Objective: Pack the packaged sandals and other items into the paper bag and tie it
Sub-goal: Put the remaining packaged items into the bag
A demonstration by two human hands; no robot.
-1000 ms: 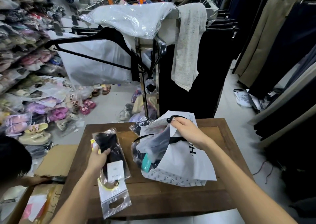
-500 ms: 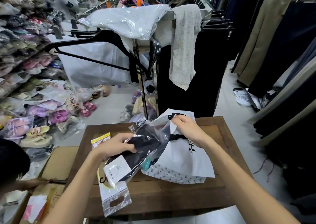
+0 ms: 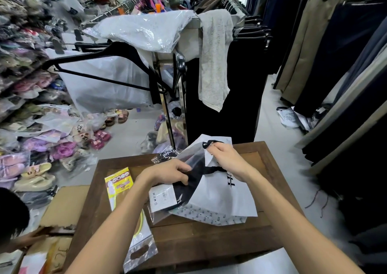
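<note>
White paper bag [image 3: 219,198] lying on wooden table [image 3: 188,238], mouth open leftward. Left hand [image 3: 169,172] gripping clear-packaged black item [image 3: 184,188], half inside bag. Right hand [image 3: 228,160] pinching bag's upper edge. Yellow packet [image 3: 120,184] beside, outside.

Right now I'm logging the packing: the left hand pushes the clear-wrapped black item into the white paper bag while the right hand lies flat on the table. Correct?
Not quite. In the head view the right hand grips the white paper bag at its mouth, holding it open. The left hand does push the clear-wrapped black item in.

paper bag [image 3: 219,192] hides most of the black packaged item [image 3: 186,187].
</note>
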